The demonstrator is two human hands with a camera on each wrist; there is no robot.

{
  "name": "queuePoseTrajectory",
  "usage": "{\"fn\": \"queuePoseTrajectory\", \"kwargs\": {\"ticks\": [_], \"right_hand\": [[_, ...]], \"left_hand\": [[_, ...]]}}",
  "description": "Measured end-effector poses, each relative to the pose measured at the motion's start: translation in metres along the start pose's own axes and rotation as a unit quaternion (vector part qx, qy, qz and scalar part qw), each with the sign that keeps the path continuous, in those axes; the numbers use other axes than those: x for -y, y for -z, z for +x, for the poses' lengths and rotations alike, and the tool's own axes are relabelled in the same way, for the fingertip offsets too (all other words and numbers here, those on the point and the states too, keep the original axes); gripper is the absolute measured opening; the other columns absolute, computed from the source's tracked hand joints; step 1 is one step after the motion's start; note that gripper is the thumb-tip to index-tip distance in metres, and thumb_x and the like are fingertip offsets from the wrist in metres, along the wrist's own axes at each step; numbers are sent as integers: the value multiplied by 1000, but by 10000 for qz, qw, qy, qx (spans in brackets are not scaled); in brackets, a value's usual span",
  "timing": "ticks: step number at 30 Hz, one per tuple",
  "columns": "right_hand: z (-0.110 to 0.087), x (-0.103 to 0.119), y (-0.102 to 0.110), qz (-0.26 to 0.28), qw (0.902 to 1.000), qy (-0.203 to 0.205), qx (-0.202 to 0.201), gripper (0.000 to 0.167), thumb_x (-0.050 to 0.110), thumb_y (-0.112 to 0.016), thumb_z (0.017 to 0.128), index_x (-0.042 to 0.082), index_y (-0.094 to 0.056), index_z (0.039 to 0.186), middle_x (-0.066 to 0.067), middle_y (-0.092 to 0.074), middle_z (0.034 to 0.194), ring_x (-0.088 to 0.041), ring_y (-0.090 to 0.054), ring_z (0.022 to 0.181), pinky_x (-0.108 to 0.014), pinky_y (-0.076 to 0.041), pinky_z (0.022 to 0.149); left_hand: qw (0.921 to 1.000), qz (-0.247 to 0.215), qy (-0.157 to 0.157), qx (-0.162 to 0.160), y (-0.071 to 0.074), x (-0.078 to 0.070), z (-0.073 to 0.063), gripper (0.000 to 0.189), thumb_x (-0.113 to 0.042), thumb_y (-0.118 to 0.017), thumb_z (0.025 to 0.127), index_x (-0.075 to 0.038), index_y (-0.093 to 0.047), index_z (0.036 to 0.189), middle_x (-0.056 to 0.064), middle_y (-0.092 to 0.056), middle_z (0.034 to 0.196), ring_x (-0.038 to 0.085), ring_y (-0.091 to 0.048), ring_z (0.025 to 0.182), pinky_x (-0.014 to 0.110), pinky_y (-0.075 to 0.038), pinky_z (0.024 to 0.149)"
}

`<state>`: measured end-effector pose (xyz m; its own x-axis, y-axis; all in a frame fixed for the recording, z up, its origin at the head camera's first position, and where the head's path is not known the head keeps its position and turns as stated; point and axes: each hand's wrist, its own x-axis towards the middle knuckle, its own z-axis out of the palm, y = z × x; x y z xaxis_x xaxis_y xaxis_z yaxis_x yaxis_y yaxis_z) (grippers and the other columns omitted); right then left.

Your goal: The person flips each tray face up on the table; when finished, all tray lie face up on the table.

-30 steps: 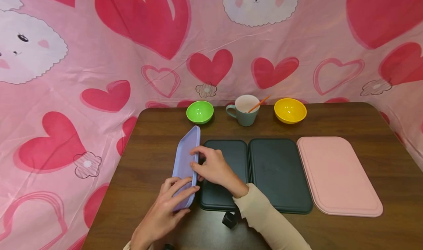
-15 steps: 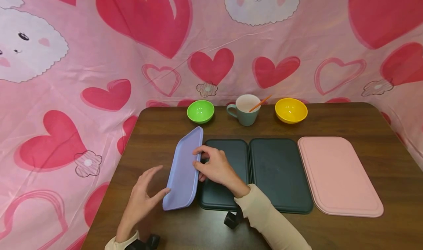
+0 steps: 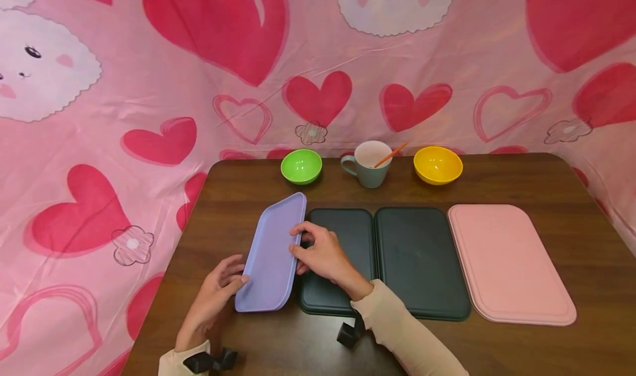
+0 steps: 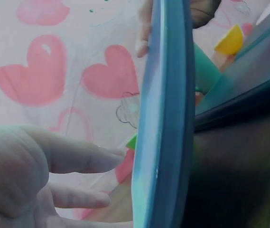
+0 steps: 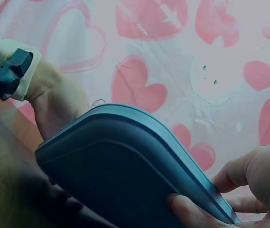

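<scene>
A shallow purple tray [image 3: 270, 257] is held tilted above the left part of the table, its inner face toward the head camera. My right hand [image 3: 320, 254] pinches its raised right long edge. In the right wrist view, the fingers of that hand [image 5: 263, 185] lie on both sides of the rim, and the tray's outer face [image 5: 116, 175] shows. Beside the lower left edge is my left hand [image 3: 211, 296], fingers loosely bent, thumb tip right at the rim. The left wrist view shows this hand's [image 4: 40, 171] fingers pointing at the tray edge [image 4: 168, 118].
Right of the tray lie two dark green trays [image 3: 343, 221] [image 3: 419, 260] and a pink tray [image 3: 507, 260], side by side. Along the back stand a green bowl [image 3: 301, 167], a grey-green mug [image 3: 370, 174] with an orange stick [image 3: 392, 154], and a yellow bowl [image 3: 438, 166]. A heart-patterned cloth [image 3: 238, 50] hangs behind.
The purple tray has tipped from nearly upright toward flatter, its lower left edge swinging left. My left hand came off it, moved left, and now sits at that edge. My right hand has hardly moved.
</scene>
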<state>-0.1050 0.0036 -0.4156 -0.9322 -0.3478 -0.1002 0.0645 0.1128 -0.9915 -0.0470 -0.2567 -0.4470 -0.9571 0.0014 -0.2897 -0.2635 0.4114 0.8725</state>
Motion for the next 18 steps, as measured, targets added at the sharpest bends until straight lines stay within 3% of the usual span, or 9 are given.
{"fn": "queuePoseTrajectory", "kwargs": {"ticks": [7, 9, 14, 18], "right_hand": [[2, -10, -5, 117, 9999, -73, -38, 28, 6, -70, 90, 4, -64, 117, -23, -73, 109, -13, -66, 46, -48, -59, 57], [2, -13, -6, 125, 9999, -72, -68, 30, 7, -70, 90, 4, -64, 119, -24, -71, 116, -16, -68, 48, -46, -59, 57], [2, -19, -10, 18, 9997, 20, -224, 43, 8, -72, 89, 3, -57, 129, -29, -67, 125, -26, -71, 53, -44, -59, 56], [2, -23, -14, -114, 9995, -105, -268, 57, 12, -74, 89, 4, -47, 139, -30, -65, 129, -27, -72, 56, -38, -59, 56]], "left_hand": [[9991, -328, 194, -165, 5, 1, 0, 56, -15, -61, 97, 1, -41, 146, 32, -51, 143, 40, -55, 127, 15, -48, 86], [9989, -318, 234, -258, 7, 2, 0, 55, -15, -61, 96, 1, -42, 145, 32, -51, 143, 33, -58, 123, 14, -48, 86], [9982, -315, 333, -392, 12, 3, -1, 55, -15, -62, 97, 2, -42, 145, 32, -51, 143, 2, -60, 104, 16, -48, 85], [9976, -377, 368, -438, 16, 4, -1, 55, -14, -61, 97, 2, -41, 145, 33, -49, 144, -8, -59, 95, 19, -48, 84]]}}
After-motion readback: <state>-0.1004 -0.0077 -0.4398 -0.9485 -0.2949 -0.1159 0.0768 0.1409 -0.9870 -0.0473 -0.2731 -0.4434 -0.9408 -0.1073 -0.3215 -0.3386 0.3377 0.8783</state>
